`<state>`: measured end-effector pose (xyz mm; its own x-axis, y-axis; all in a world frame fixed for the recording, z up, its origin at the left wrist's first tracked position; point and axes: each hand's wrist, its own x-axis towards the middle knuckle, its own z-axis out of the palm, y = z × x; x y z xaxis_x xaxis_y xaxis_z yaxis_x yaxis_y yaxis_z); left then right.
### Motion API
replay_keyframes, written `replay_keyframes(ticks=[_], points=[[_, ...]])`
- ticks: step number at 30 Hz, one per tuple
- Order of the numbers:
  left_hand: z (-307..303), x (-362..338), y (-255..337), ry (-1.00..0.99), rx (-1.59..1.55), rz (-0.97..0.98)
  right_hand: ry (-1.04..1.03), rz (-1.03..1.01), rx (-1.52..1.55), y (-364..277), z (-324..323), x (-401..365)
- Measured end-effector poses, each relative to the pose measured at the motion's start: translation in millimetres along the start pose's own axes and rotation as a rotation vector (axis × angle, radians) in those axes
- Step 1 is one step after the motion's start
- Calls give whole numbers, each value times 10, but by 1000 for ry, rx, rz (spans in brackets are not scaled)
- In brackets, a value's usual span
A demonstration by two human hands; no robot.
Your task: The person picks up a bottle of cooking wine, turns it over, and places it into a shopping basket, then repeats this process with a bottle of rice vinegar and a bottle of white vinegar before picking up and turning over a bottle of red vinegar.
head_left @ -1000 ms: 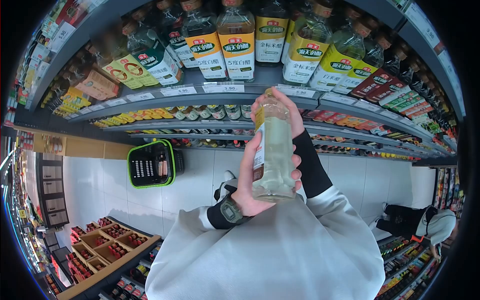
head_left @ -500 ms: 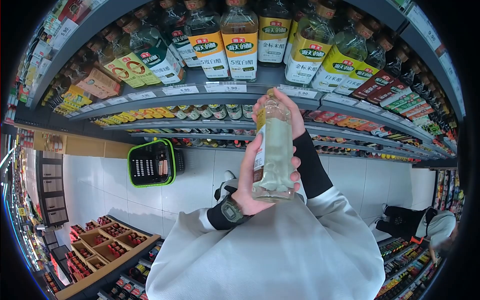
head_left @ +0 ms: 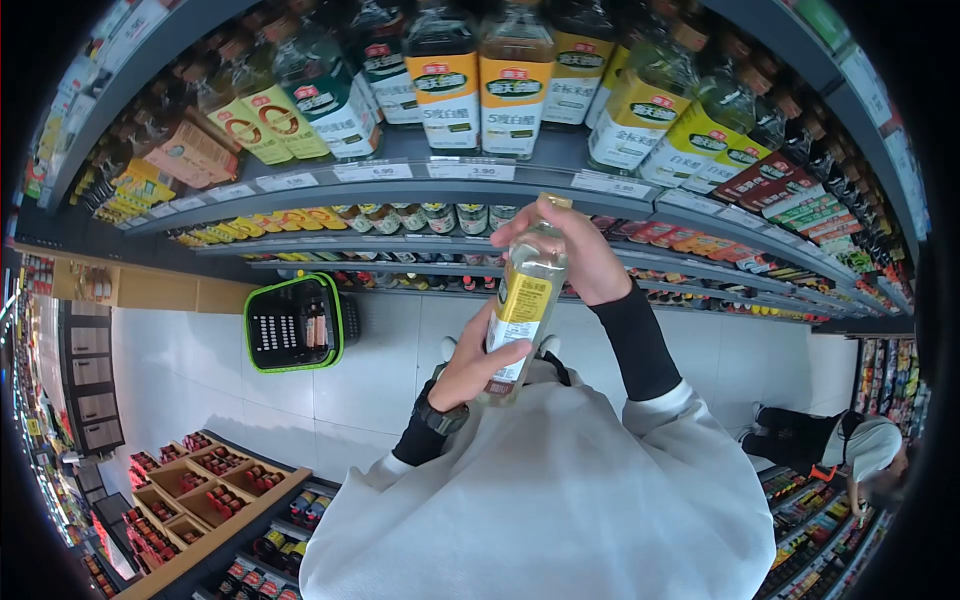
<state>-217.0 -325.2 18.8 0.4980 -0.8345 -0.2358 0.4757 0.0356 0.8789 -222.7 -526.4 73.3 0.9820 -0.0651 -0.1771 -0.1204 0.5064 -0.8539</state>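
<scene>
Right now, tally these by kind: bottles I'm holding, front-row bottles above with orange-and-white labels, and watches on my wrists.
Held bottle: 1
Front-row bottles with orange-and-white labels: 2
Wristwatch, on your left wrist: 1
Total: 4

There are two hands, left hand (head_left: 468,365) and right hand (head_left: 592,264), and one bottle (head_left: 526,300) centrally; one watch (head_left: 440,416) near seven o'clock; one basket (head_left: 300,367) at nine; two orange-label bottles (head_left: 512,100) at twelve; two lime-label bottles (head_left: 697,148) at two; one other person (head_left: 875,450) near four.
</scene>
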Motion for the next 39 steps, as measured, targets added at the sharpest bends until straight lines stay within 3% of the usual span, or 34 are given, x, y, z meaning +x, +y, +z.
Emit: replay_keyframes(ticks=[3, 9, 12, 15, 16, 19, 23, 28, 30, 34, 37, 39], points=[[-129, 0, 43, 54, 218, 180, 119, 38, 12, 45, 211, 115], [-498, -235, 89, 74, 172, 150, 111, 68, 82, 303, 593, 430], [-878, -348, 69, -170, -172, -60, 80, 89, 168, 389, 772, 518], [-1041, -399, -56, -585, -938, -277, 33, 72, 336, 452, 920, 607], [-1031, -368, -142, -716, -1074, -227, 19, 54, 381, 451, 970, 628], [-1050, -336, -172, -853, -1182, -227, -11, 16, 432, 476, 1003, 688], [-1129, -323, -120, -877, -1221, -307, -5, -20, 466, 543, 1001, 680], [-1295, -409, 54, -708, -897, -377, 50, -41, 382, 643, 997, 635], [-1349, -460, 112, -562, -681, -351, 14, 24, 410, 687, 952, 622], [-1514, -449, -54, -603, -752, -350, 13, 94, 335, 757, 933, 646], [-1560, -471, -115, -581, -661, -335, -2, 125, 270, 764, 965, 626], [-1574, -552, -51, -465, -503, -388, -70, 173, 210, 805, 889, 582]])
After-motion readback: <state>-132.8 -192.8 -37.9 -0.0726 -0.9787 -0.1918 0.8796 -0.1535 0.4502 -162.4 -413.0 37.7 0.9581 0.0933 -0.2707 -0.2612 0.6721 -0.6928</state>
